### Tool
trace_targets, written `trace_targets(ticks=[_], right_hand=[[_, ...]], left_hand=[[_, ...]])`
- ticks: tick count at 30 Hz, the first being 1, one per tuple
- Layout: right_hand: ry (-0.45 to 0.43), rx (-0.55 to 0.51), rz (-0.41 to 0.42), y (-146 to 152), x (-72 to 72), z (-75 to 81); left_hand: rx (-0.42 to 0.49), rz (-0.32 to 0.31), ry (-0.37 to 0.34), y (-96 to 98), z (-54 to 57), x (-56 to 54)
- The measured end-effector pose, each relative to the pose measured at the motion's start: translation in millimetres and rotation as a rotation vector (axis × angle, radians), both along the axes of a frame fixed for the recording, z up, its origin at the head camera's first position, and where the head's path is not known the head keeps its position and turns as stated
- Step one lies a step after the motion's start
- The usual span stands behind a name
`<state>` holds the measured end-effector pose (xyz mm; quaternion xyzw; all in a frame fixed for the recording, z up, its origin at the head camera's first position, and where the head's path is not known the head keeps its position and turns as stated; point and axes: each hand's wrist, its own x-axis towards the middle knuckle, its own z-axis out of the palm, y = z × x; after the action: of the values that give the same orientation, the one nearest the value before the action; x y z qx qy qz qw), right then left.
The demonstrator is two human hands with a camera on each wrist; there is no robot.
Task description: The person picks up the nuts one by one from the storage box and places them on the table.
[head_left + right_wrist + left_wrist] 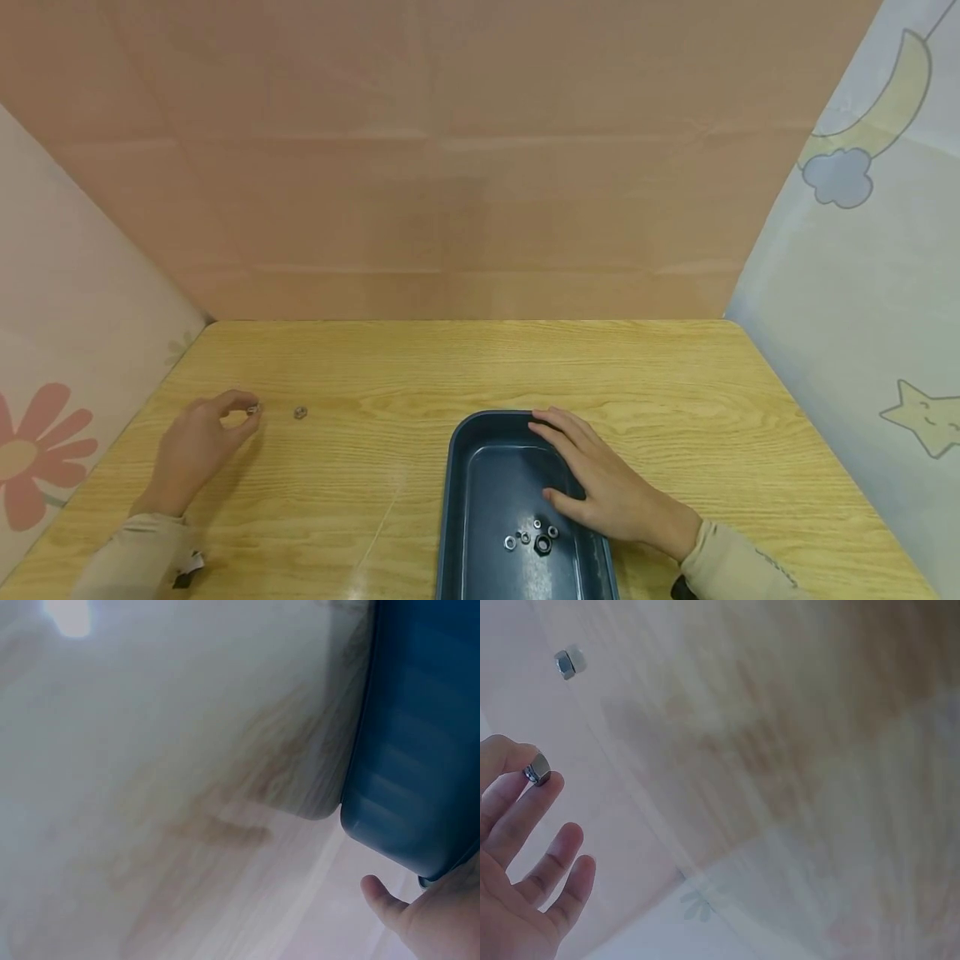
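Three upright sheets hem in the scene: a brown back sheet on the far side, a flower-printed left sheet, and a right sheet with moon, cloud and star. Between them, a wood-grain worktop.

Blue tray sits right of centre, on the near side; long axis runs near to far, near end out of frame.

Right hand lies over the tray's right wall, fingers extended and apart, fingertips by the far right corner, thumb over the inside. No object seen in it; how firmly it bears on the rim, cannot tell.

Left hand well off to the left, thumb and finger pinching a held nut; the other fingers stand loose in the left wrist view. Main relation: held nut is left of the tray and slightly farther off, a broad stretch of worktop between, the tray's raised left wall in the way of its inside.

In the tray, a dark nut with smaller nuts around it, on the near side of the right thumb.

Loose nut on the worktop, just right of the left fingertips, not touching; left hand much the nearer. Compact shape, no clear long axis.
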<state>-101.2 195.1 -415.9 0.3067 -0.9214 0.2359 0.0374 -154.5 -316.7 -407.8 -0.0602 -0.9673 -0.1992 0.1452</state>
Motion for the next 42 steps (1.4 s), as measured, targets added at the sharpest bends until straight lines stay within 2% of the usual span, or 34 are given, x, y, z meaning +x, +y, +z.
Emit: trace_targets(ticks=[4,8,15,20,30,37,42], right_hand=[[-0.008,-0.002,-0.007,0,0.9,0.1],[-0.015,-0.002,-0.012,0,1.4,0.2],[0.024,-0.007,0.008,0,0.7,-0.4],[0.037,-0.006,0.013,0,0.8,-1.9],[0.038,-0.001,0.012,0,0.4,-2.4],[0.031,-0.001,0.014,0,0.4,-1.0],[0.031,-0.001,0.014,0,0.1,-1.1]], left_hand=[[-0.017,0.005,-0.012,-3.5,-0.2,-0.7],[-0.032,0.003,-0.073,-7.3,0.0,-1.5],[-0.034,-0.005,-0.202,-12.4,1.7,-0.5],[-0.053,-0.007,-0.25,-14.2,1.7,-1.8],[-0.089,-0.023,-0.263,-13.0,3.0,-0.3],[-0.149,-0.026,-0.262,-14.3,1.0,-2.6],[-0.147,-0.023,-0.284,-15.1,-0.4,-2.1]])
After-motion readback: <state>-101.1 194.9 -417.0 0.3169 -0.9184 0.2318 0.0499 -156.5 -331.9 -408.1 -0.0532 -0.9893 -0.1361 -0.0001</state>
